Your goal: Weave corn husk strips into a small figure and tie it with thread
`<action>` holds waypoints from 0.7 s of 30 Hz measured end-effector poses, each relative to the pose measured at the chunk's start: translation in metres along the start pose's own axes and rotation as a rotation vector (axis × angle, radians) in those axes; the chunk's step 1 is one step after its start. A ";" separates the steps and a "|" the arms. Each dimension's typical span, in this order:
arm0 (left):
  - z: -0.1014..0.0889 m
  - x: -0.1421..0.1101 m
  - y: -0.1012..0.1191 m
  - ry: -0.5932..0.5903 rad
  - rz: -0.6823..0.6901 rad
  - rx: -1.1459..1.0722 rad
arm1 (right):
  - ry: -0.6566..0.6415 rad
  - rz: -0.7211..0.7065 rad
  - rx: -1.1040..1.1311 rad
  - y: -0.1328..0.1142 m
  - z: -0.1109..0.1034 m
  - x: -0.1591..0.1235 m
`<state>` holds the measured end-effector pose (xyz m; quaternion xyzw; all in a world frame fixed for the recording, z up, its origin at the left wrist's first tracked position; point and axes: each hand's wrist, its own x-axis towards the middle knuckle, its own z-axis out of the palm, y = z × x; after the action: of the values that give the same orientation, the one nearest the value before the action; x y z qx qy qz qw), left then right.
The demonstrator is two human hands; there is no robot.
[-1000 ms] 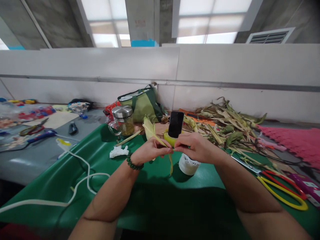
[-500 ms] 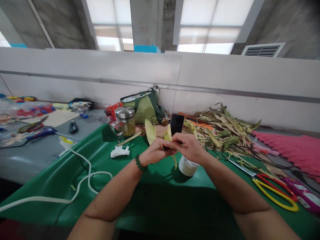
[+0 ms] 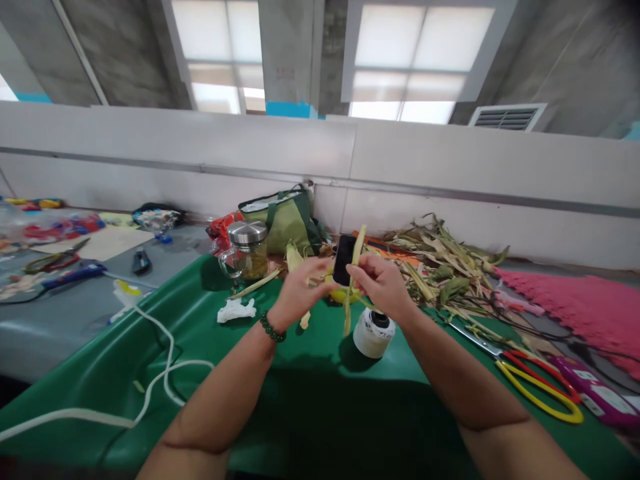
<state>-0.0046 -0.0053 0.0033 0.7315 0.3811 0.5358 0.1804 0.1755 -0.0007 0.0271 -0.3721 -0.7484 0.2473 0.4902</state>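
My left hand [image 3: 299, 292] and my right hand [image 3: 381, 285] are raised over the green mat [image 3: 250, 373], fingers pinched on a pale green husk strip [image 3: 353, 280] that stands nearly upright between them. The strip's upper tip reaches past a black phone [image 3: 343, 259] propped behind the hands. A bead bracelet [image 3: 271, 328] circles my left wrist. Just below my right hand a white spool of thread [image 3: 373, 332] stands on the mat.
A heap of corn husks [image 3: 440, 263] lies right of the hands. Yellow-handled scissors [image 3: 537, 387] lie at the right. A lidded glass jar [image 3: 247, 249], a green bag [image 3: 280, 217] and crumpled tissue [image 3: 234, 310] sit left. A white cable [image 3: 150, 373] crosses the mat.
Both hands have risen and shifted toward the phone. The husk strip has turned from hanging downward to standing almost upright between the fingers.
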 end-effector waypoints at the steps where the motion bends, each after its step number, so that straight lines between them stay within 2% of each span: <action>1: -0.005 0.001 0.001 0.260 0.034 0.078 | 0.041 0.064 0.086 0.001 -0.003 0.004; 2: -0.009 0.000 0.001 0.468 0.072 0.119 | 0.077 0.113 0.163 0.001 -0.006 0.007; 3: -0.010 -0.001 0.002 0.561 0.103 0.123 | 0.108 0.147 0.225 0.002 -0.009 0.009; 4: -0.010 -0.002 0.002 0.514 0.113 0.096 | 0.128 0.169 0.270 0.002 -0.010 0.011; 6: -0.006 -0.004 0.003 0.212 0.058 -0.020 | 0.138 0.198 0.326 0.002 -0.009 0.012; 8: 0.000 -0.003 0.004 0.027 -0.057 -0.165 | 0.109 0.214 0.343 0.001 -0.004 0.009; 11: 0.004 0.000 0.004 -0.140 -0.144 -0.260 | 0.063 0.204 0.333 -0.001 0.004 0.005; 13: 0.003 0.001 0.003 -0.135 -0.126 -0.202 | 0.051 0.183 0.315 -0.001 0.008 0.003; 17: 0.002 -0.001 0.001 -0.004 -0.086 -0.009 | 0.043 0.131 0.284 0.000 0.010 0.001; 21: 0.001 -0.002 0.004 -0.085 -0.095 -0.069 | 0.006 0.101 0.280 0.000 0.012 -0.001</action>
<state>-0.0022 -0.0090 0.0043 0.7281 0.3887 0.5080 0.2465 0.1648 -0.0015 0.0216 -0.3380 -0.6855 0.3727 0.5263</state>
